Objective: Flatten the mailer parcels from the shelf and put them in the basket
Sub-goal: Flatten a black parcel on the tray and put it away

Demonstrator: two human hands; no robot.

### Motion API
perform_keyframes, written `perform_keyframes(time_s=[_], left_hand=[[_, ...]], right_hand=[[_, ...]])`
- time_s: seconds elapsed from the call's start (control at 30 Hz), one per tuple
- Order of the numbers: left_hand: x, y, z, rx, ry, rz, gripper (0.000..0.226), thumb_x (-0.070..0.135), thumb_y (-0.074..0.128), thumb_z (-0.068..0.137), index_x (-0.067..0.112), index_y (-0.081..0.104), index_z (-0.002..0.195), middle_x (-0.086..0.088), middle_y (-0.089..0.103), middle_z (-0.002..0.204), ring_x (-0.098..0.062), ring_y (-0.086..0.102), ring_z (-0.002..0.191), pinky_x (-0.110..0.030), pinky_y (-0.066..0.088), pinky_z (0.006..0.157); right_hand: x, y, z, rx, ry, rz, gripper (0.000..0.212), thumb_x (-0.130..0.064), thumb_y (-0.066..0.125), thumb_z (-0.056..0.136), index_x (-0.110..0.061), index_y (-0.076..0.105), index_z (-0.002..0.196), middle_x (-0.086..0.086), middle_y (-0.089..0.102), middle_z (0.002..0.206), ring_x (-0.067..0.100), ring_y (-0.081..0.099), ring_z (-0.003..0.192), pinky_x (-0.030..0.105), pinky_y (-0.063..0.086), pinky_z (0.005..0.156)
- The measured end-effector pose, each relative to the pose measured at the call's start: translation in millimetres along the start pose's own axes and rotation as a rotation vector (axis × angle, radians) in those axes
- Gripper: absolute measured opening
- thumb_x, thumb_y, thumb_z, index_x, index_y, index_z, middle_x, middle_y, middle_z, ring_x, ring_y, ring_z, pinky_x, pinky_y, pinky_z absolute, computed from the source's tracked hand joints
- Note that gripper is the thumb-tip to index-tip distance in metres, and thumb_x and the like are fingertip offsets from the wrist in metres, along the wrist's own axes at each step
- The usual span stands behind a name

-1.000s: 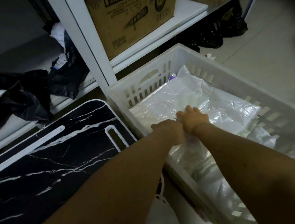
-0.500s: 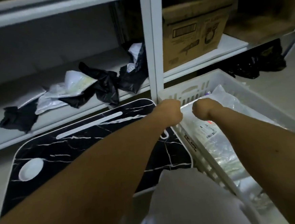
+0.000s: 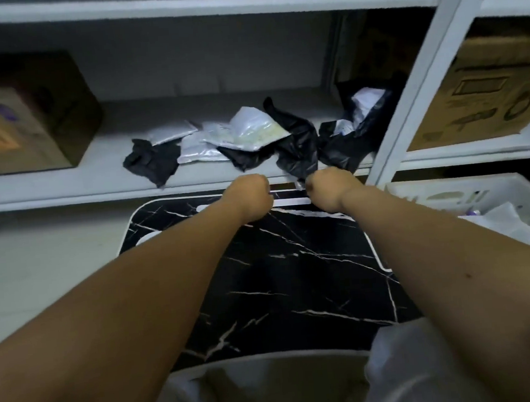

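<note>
- Shelving (image 3: 103,178) fills the upper part of our view: a pale metal unit with a white upright post (image 3: 419,87) on the right. We look forward and down at it from a head-worn camera.
- Cardboard boxes sit on the same shelf level, one at far left (image 3: 14,131) and one at far right (image 3: 486,88), leaving the middle of the shelf for loose parcels.
- Below the shelf lies a black board with white marble veining (image 3: 294,262). We judge it serves as the firm surface for pressing parcels flat.
- At the right edge sits a white slatted basket (image 3: 421,193), already holding clear plastic mailers (image 3: 509,222). It stands just beside the board, so a flattened parcel needs only a short carry.
- The mailer parcels (image 3: 252,138) still to be done lie in a crumpled heap on the middle shelf, black ones and silvery-white ones overlapping.
- Our two bare forearms reach forward over the board toward that heap.
- The left hand (image 3: 251,198) has its fingers curled into a loose fist and holds nothing.
- The right hand (image 3: 328,191) is curled likewise and empty, near a black mailer (image 3: 298,157) hanging over the shelf edge. We judge that one the likeliest next pick.
</note>
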State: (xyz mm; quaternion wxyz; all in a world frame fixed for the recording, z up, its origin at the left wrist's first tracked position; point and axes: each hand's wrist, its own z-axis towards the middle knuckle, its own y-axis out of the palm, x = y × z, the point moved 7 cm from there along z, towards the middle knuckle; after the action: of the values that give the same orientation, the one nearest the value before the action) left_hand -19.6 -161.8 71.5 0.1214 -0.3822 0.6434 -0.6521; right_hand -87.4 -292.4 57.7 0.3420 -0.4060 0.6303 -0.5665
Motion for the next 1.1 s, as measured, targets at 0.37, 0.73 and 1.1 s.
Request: perform_keyframes(time_s=[0.37,0.73,1.1], left_hand=[[-102,27,33,0.046,-0.222,-0.167,0.024,0.015,0.048,0.091,0.005,0.061,0.109,-0.012,0.061,0.113,-0.029,0.054,0.105,-0.033,0.043,0.082],[-94,34,37,0.026,-0.204,-0.202,0.025,0.013,0.047,0.093,0.002,0.059,0.113,-0.013,0.061,0.114,-0.028,0.055,0.106,-0.028,0.04,0.08],[-51,13,1,0.078,-0.155,-0.256,0.024,0.012,0.045,0.094,0.001,0.058,0.111,-0.015,0.061,0.112,-0.03,0.054,0.105,-0.033,0.043,0.083]], right_hand=[[-16,18,64,0.22,0.439,0.34,0.039,-0.019,0.049,0.094,-0.016,0.048,0.133,0.018,0.025,0.14,0.038,0.035,0.123,0.042,0.036,0.101],[18,-2,77,0.206,0.565,0.646,0.039,-0.007,0.036,0.093,-0.005,0.049,0.129,0.016,0.036,0.142,0.038,0.034,0.127,0.042,0.035,0.098],[20,-95,17,0.589,0.416,0.554,0.027,-0.003,0.039,0.091,-0.015,0.057,0.107,0.011,0.049,0.136,0.036,0.042,0.121,0.04,0.04,0.087]])
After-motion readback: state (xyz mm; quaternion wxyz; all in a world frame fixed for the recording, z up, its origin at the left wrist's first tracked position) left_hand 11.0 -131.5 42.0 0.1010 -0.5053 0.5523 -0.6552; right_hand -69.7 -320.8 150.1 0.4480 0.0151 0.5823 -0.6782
